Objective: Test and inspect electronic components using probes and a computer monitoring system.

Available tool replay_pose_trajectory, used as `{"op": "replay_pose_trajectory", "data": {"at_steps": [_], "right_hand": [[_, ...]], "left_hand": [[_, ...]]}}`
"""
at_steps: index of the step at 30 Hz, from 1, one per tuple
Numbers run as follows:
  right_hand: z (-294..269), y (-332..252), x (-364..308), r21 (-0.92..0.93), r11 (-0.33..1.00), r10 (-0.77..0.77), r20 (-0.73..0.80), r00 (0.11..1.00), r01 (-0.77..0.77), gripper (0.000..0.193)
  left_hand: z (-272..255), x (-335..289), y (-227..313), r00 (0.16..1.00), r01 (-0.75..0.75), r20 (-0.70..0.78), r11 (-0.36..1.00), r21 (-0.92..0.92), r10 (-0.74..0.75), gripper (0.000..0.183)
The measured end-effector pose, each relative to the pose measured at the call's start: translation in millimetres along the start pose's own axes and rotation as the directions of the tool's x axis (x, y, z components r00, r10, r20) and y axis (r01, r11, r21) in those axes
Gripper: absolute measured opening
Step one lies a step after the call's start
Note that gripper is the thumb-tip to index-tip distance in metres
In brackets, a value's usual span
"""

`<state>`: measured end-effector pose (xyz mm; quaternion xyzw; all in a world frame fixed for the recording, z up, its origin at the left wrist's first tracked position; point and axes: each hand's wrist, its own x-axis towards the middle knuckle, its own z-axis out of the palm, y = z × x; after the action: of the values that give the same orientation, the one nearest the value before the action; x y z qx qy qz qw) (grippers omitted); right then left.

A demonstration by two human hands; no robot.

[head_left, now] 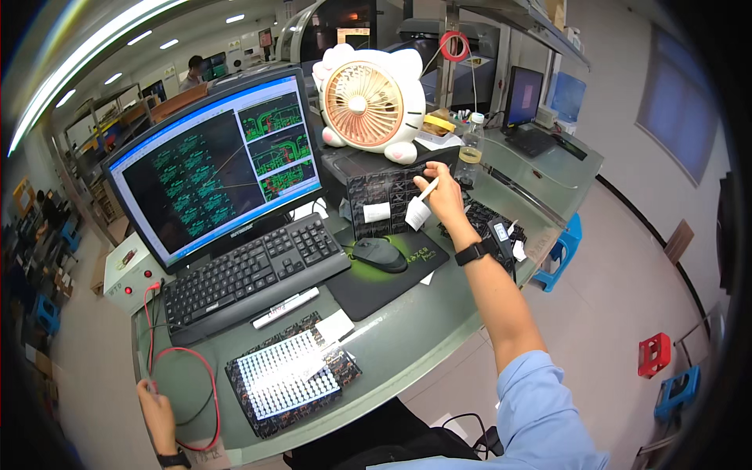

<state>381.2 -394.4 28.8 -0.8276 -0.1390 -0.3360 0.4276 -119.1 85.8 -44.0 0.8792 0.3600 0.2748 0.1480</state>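
Grip of left hand [159, 417] I cannot tell; right hand [447, 197] pinches a white stick [428, 190].

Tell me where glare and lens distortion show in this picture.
Head view: the ceiling light strip glares and bends at upper left; head view: the desk's front edge bows outward, and the corners fall to black; head view: the white-dotted panel looks washed out mid-surface; head view: the right hand shows no obvious blur.
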Motion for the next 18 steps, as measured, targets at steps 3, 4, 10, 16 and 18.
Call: {"op": "replay_pose_trajectory", "data": {"at_steps": [3,4,10,16,18], "right_hand": [[6,7,15,0.057,0.986,0.140,0.214,0.967,-0.156,0.046],[9,15,18,0.018,0.991,0.128,0.205,0.970,-0.135,0.046],[16,21,25,0.068,0.992,0.089,0.240,0.967,-0.108,0.038],[-15,34,37,0.461,0.862,0.045,0.344,0.938,-0.211,0.013],[-49,40,35,0.539,0.812,0.068,0.297,0.952,-0.226,0.012]], "left_hand": [[-39,3,-11,0.948,0.319,0.191,0.790,-0.524,-0.256,0.028],[-45,7,-12,0.877,0.480,0.376,0.548,-0.685,-0.298,0.024],[-62,5,53,0.870,0.466,0.390,0.244,-0.851,-0.301,0.032],[-52,-4,55,0.815,0.504,0.286,0.373,-0.779,-0.504,0.074],[-53,-7,50,0.834,0.486,0.283,0.390,-0.782,-0.473,0.071]]}}
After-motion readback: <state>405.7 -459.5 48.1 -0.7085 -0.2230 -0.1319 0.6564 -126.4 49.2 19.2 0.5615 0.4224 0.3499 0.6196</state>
